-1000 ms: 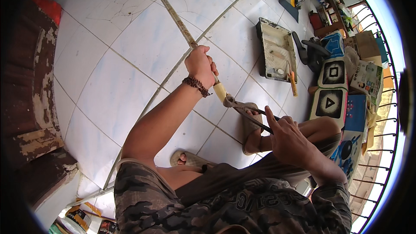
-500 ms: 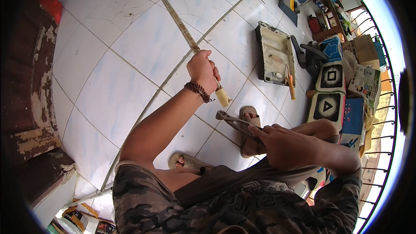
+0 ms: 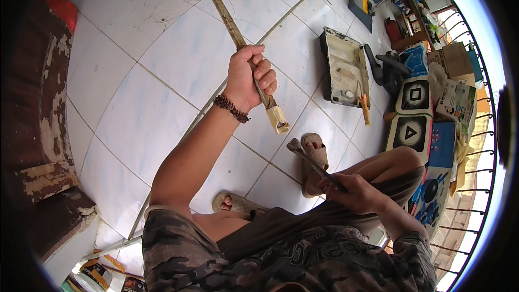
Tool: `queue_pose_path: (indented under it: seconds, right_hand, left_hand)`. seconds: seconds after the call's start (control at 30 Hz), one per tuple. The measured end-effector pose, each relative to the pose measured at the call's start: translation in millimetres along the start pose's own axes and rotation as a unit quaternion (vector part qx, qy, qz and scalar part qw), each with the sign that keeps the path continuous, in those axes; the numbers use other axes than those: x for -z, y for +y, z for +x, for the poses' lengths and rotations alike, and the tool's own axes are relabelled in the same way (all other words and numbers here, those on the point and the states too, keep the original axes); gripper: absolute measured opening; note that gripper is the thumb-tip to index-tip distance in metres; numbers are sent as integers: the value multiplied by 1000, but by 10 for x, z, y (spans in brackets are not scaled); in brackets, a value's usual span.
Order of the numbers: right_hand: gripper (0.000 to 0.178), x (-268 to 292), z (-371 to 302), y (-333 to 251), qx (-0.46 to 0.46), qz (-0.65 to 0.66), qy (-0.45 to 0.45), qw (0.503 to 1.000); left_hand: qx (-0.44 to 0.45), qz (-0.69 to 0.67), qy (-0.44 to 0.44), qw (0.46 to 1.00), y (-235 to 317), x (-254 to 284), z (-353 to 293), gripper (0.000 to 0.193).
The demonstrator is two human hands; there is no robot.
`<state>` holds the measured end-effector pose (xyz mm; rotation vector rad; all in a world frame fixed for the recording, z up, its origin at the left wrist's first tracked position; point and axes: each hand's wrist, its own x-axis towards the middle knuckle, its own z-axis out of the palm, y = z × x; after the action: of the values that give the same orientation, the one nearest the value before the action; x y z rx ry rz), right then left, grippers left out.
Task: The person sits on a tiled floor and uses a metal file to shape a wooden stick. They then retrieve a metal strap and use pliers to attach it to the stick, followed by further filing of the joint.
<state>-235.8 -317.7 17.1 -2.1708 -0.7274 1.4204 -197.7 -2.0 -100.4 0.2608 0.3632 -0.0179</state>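
Head view: left hand point(image 3: 250, 78) gripped a pole point(image 3: 238, 35); right hand point(image 3: 354, 193) closed on pliers point(image 3: 313, 161), above tiled floor point(image 3: 135, 119).

A dark beaded bracelet point(image 3: 231, 108) circles the left wrist at frame centre. Along the bottom edge runs a camouflage shirt point(image 3: 281, 257) in grey, brown and black. Both forearms are bare. Tan sandals point(image 3: 315, 157) cover the feet, lower centre.

You're on home balcony or terrace under repainting: white tiled floor point(image 3: 178, 65), railing point(image 3: 481, 146) along right edge, used paint tray point(image 3: 341, 65), stacked boxes point(image 3: 416, 113), peeling wall point(image 3: 48, 108) on left, your feet in sandals point(image 3: 316, 154).
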Motion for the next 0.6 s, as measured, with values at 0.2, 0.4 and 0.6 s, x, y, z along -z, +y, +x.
queue_pose_path:
  seconds: [0.2,0.4,0.6]
  right_hand:
    - [38,-269,326,-98,-16,338,72,938]
    - [49,-161,960,-496,54,523,101,844]
    - [55,-55,1099,-532,53,535,64,841]
  left_hand:
    - [-23,-30,-15,999,-14,-100,-60,31]
    - [-41,-25,-40,998,-63,-46,-42,28]
    - [-86,98,84,988,-191,-88,-57,21]
